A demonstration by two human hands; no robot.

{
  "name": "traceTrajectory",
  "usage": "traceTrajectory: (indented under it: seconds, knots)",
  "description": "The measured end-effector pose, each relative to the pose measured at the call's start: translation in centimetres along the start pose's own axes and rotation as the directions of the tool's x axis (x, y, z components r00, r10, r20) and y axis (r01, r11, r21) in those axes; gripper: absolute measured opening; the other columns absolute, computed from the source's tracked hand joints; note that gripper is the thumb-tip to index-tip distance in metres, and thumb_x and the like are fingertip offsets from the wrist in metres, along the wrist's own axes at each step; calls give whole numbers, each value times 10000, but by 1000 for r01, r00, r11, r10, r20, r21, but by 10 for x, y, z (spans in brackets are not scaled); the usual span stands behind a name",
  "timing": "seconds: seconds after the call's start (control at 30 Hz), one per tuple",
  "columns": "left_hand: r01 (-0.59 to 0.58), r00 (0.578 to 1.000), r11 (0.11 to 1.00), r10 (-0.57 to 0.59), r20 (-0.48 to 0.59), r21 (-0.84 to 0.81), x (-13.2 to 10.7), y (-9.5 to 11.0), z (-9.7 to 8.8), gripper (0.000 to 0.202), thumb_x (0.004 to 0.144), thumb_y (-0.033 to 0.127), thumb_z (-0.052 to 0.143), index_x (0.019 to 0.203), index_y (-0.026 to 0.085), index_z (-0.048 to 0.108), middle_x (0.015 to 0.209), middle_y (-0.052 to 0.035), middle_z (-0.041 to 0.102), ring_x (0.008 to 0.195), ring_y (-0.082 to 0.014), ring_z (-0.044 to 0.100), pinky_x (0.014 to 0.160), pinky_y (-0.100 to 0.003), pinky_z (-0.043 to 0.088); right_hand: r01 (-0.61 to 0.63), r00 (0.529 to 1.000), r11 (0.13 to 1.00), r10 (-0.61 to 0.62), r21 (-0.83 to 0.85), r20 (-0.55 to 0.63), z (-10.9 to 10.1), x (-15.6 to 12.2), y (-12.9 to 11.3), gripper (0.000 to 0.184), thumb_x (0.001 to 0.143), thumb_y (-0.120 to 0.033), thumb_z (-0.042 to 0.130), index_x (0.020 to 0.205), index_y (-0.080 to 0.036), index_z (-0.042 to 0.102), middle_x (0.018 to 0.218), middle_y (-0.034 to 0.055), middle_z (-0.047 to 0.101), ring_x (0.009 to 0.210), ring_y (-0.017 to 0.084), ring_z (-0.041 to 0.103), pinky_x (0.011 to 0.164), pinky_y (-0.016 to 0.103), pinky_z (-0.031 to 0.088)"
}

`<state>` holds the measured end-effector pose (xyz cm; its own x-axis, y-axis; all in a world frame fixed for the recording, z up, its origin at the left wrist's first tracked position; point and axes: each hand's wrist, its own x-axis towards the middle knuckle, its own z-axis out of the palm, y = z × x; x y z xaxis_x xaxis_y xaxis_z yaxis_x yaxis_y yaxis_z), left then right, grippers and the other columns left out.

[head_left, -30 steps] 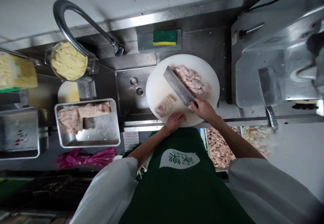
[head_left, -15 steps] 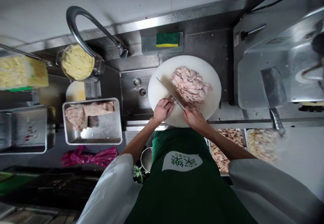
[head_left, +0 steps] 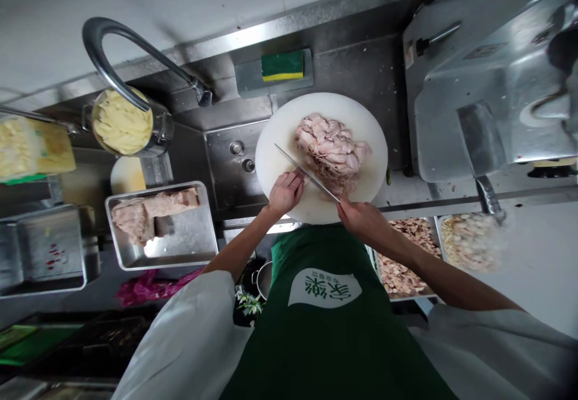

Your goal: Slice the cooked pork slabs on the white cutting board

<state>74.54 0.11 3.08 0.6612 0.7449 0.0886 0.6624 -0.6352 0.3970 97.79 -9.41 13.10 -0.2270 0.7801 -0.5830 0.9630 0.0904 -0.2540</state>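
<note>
A round white cutting board [head_left: 280,147] lies on the steel counter with a heap of sliced pale meat [head_left: 332,150] on its right half. My right hand [head_left: 359,216] grips the handle of a cleaver [head_left: 300,168], whose blade stands edge-down across the board. My left hand [head_left: 284,190] is curled over a block of meat just left of the blade; the block is almost hidden under my fingers.
A steel tray [head_left: 180,243] with meat slabs sits at the left. A pot of pale strips [head_left: 121,124] stands under the tap [head_left: 130,41]. A sponge [head_left: 282,64] lies behind the board. A steel machine [head_left: 487,81] fills the right. Bins of chopped meat [head_left: 401,261] sit below.
The cleaver went from lying flat on the board to standing on edge beside the meat block. My left hand moved from the board's near rim onto the block.
</note>
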Motion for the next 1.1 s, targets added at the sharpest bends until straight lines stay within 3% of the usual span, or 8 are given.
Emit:
traceTrajectory:
  seconds: [0.13,0.3,0.5,0.67,0.77,0.83,1.03,1.1]
  knots:
    - [-1,1000,1000,1,1,-13,0,0,1,268,1006,266,429,1126,149,639,1117,-120,646,975,-238,560,855,-397,469,-22,997,999,24,-29,68,0,-19,-1,322,1041,-296,253,1169,-145,507,842,113,733,740,246,703,622,294,377]
    - [-9,1000,999,8,-19,-34,-3,-1,5,285,1001,257,433,1168,143,634,1151,-131,652,1005,-246,579,872,-417,495,-6,996,999,10,-41,94,-1,-5,-4,312,1033,-252,265,1222,-128,479,876,127,731,784,251,707,635,294,378]
    - [-24,999,996,21,-34,-87,-3,-2,7,296,999,254,428,1179,144,636,1155,-118,665,1014,-241,606,899,-426,526,-33,989,999,33,-2,147,0,-12,5,342,1042,-309,248,1181,-144,514,810,99,716,710,231,678,632,297,391]
    - [-22,999,993,18,-32,-120,-3,-3,5,290,996,262,436,1166,145,640,1148,-128,669,1041,-238,610,918,-431,531,43,999,999,-44,20,31,-13,59,-24,389,1034,-238,224,1228,-95,529,987,177,721,887,258,690,755,314,437]
    - [-5,999,993,1,-35,-116,-5,-4,5,295,997,268,432,1164,144,640,1121,-133,670,1036,-241,615,902,-430,533,41,999,999,-40,10,-35,-24,93,-37,395,1039,-271,236,1211,-88,541,1057,201,713,967,273,684,799,314,441]
    - [-2,999,994,-2,-38,-107,-5,-4,6,304,997,268,431,1193,146,630,1124,-127,667,1038,-242,615,902,-429,530,45,998,999,-46,-8,-42,-28,86,-31,373,1040,-285,251,1178,-111,550,1055,183,719,959,262,688,788,302,441]
    - [-10,999,991,5,-42,-137,-4,-4,8,315,998,262,427,1230,166,616,1138,-118,660,1067,-233,602,950,-422,517,32,994,997,-25,-70,106,-20,0,7,356,1046,-310,256,1205,-133,521,844,102,735,760,235,705,667,289,415]
    - [-1,1000,990,-3,-27,-144,-3,-4,8,312,1000,267,421,1214,165,623,1123,-119,660,1051,-233,605,944,-425,521,28,990,997,-18,-73,138,-16,-6,9,348,1045,-306,263,1225,-132,504,844,101,736,748,236,705,651,290,407]
